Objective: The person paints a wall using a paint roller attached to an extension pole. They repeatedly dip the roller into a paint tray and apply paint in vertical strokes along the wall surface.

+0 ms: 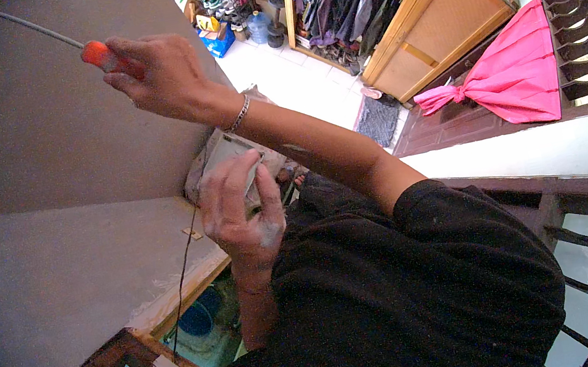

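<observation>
At the upper left, my right hand (161,77) is raised and closed round the orange handle of a tool (100,55). A thin metal rod (34,26) runs from that handle up past the top left of the view, so the tool's head is out of sight. A bracelet circles the right wrist. Lower down, near the middle, my left hand (240,212) is curled, with fingers and thumb bent toward each other and whitish smears on the skin. A pale grey box-like thing (228,146) shows behind its fingertips; whether the hand touches it I cannot tell.
Bare wall (49,266) fills the left side, with a dark cable (185,269) hanging down it. Below is a wood-framed opening (218,267). A wooden wardrobe (431,22) full of hanging clothes stands at the back, near a pink curtain (511,74) and a doormat (377,121).
</observation>
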Action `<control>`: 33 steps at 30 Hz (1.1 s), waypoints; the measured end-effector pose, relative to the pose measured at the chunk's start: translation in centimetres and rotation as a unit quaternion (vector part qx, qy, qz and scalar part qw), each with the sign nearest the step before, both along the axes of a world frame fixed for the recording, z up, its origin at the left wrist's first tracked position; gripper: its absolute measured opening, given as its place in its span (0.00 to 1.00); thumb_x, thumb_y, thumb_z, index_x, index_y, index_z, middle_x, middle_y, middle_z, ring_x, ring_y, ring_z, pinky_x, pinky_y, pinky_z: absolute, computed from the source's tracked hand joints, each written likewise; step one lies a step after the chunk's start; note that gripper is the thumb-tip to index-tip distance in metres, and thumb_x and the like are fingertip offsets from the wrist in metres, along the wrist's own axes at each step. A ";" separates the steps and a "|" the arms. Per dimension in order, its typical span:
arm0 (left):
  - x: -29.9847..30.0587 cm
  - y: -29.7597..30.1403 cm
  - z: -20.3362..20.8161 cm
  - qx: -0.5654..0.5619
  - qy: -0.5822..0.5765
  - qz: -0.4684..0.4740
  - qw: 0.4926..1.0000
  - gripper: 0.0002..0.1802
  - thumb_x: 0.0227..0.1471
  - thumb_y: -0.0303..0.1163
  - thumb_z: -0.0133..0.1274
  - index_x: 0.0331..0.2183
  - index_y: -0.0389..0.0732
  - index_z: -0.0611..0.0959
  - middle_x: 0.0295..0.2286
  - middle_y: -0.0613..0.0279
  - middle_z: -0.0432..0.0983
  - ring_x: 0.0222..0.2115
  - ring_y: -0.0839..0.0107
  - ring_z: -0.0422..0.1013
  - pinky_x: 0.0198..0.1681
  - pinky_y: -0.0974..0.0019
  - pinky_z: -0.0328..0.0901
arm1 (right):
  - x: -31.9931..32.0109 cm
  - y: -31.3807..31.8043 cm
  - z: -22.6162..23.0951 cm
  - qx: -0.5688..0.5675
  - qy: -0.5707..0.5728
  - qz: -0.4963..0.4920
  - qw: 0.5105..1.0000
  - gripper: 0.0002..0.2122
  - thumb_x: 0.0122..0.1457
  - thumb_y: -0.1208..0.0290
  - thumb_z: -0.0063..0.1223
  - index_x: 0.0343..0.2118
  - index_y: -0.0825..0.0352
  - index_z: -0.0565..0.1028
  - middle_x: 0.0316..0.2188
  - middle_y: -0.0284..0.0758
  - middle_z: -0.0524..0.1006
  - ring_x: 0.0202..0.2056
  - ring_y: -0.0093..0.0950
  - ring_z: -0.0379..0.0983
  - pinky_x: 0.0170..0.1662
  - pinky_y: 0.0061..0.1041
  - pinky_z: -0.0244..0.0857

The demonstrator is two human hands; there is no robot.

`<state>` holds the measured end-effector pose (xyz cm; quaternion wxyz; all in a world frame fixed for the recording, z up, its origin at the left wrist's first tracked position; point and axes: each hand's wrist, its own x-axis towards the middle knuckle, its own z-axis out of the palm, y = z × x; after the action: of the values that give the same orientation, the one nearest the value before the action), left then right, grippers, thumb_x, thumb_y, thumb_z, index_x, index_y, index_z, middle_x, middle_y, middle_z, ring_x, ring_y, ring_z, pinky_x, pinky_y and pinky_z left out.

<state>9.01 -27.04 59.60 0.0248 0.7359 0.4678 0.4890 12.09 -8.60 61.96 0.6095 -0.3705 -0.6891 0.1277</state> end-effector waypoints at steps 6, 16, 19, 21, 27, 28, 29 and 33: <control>1.0 -0.3 0.0 0.006 -0.009 -0.020 1.000 0.11 0.49 0.20 0.58 0.37 0.38 0.82 0.33 0.56 0.78 0.34 0.57 0.74 0.39 0.57 0.69 | -1.1 0.4 0.2 0.003 0.005 -0.001 1.000 0.16 0.52 0.62 0.64 0.43 0.60 0.77 0.24 0.43 0.79 0.26 0.43 0.78 0.29 0.39 0.68; 2.2 -2.0 -0.6 -0.016 0.057 -0.178 0.982 0.21 0.50 0.23 0.55 0.48 0.43 0.80 0.44 0.59 0.78 0.47 0.58 0.74 0.52 0.53 0.64 | -3.1 -0.6 0.8 -0.028 -0.012 0.069 0.997 0.16 0.55 0.63 0.61 0.47 0.59 0.78 0.30 0.43 0.80 0.30 0.41 0.79 0.31 0.38 0.70; 3.5 -2.1 -0.9 -0.016 0.126 -0.278 0.952 0.23 0.48 0.24 0.54 0.49 0.44 0.80 0.46 0.61 0.78 0.48 0.60 0.74 0.53 0.53 0.65 | -3.0 -0.4 0.8 -0.038 -0.016 0.061 0.997 0.21 0.57 0.63 0.60 0.53 0.61 0.75 0.31 0.43 0.81 0.29 0.38 0.79 0.31 0.35 0.72; 3.6 -2.0 -1.8 -0.010 0.112 -0.307 0.945 0.22 0.47 0.24 0.54 0.47 0.44 0.80 0.46 0.62 0.78 0.48 0.60 0.74 0.53 0.53 0.66 | -1.7 0.0 0.5 -0.022 -0.025 0.019 0.999 0.21 0.57 0.63 0.61 0.53 0.61 0.75 0.31 0.43 0.81 0.29 0.38 0.79 0.31 0.35 0.72; -0.5 -1.5 -0.2 0.031 0.034 -0.032 0.998 0.16 0.48 0.23 0.59 0.41 0.43 0.82 0.38 0.63 0.79 0.42 0.60 0.74 0.46 0.55 0.66 | -3.9 0.1 0.0 -0.013 -0.057 -0.011 0.998 0.16 0.56 0.62 0.60 0.47 0.56 0.74 0.26 0.41 0.78 0.24 0.42 0.77 0.25 0.40 0.69; -0.4 -0.9 0.6 0.031 0.063 -0.051 0.996 0.16 0.47 0.23 0.60 0.41 0.43 0.82 0.38 0.63 0.79 0.41 0.61 0.74 0.46 0.56 0.65 | -4.2 0.1 -0.1 -0.011 -0.058 -0.011 0.998 0.16 0.56 0.62 0.60 0.47 0.56 0.73 0.26 0.40 0.78 0.24 0.42 0.76 0.25 0.40 0.68; -0.1 -0.5 1.2 0.033 0.091 -0.072 0.993 0.16 0.46 0.24 0.61 0.41 0.43 0.81 0.38 0.64 0.79 0.41 0.61 0.74 0.46 0.56 0.64 | -4.3 0.1 -0.2 -0.008 -0.058 -0.012 0.998 0.17 0.56 0.63 0.60 0.47 0.56 0.72 0.25 0.40 0.78 0.24 0.42 0.76 0.24 0.40 0.68; 1.2 0.0 1.9 -0.029 0.200 -0.213 0.956 0.16 0.47 0.29 0.62 0.41 0.47 0.83 0.40 0.67 0.77 0.47 0.61 0.70 0.53 0.53 0.59 | -4.5 -0.6 0.1 -0.008 -0.052 0.009 0.999 0.16 0.56 0.63 0.59 0.47 0.56 0.71 0.25 0.39 0.77 0.23 0.42 0.76 0.23 0.40 0.67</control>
<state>10.22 -27.00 61.47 0.0557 0.9002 0.3098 0.3010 7.64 -9.17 62.11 0.5689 -0.3755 -0.7220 0.1190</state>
